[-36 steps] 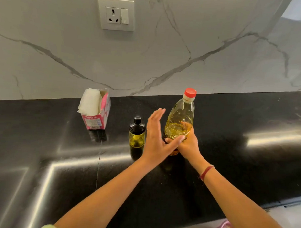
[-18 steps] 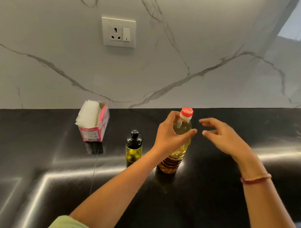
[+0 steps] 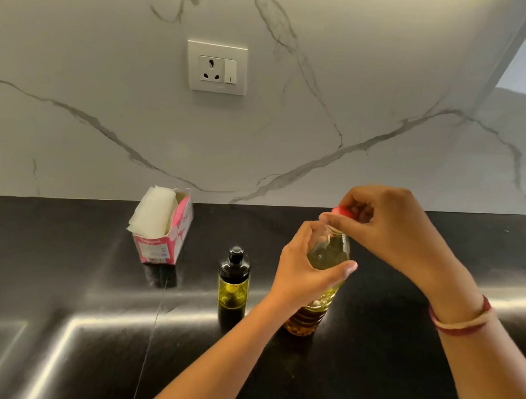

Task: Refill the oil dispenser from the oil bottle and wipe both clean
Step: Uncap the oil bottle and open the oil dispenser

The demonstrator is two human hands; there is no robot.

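Observation:
A clear plastic oil bottle (image 3: 328,255) with yellow oil stands upright on the black counter (image 3: 74,282). My left hand (image 3: 304,269) grips its upper body. My right hand (image 3: 383,224) pinches the red cap (image 3: 343,211) on top, fingers curled round it. Just left of the bottle stands the small oil dispenser (image 3: 233,285), green glass with a black pump top, touched by neither hand. A pink box of white tissues (image 3: 162,228) sits further left near the wall.
A marble backsplash rises behind the counter, with a white wall socket (image 3: 217,67) above the tissue box. Bright light streaks reflect on the glossy counter at the front left and right.
My right hand has moved left from beside the bottle onto the red cap and closed on it. My left hand keeps its grip on the bottle.

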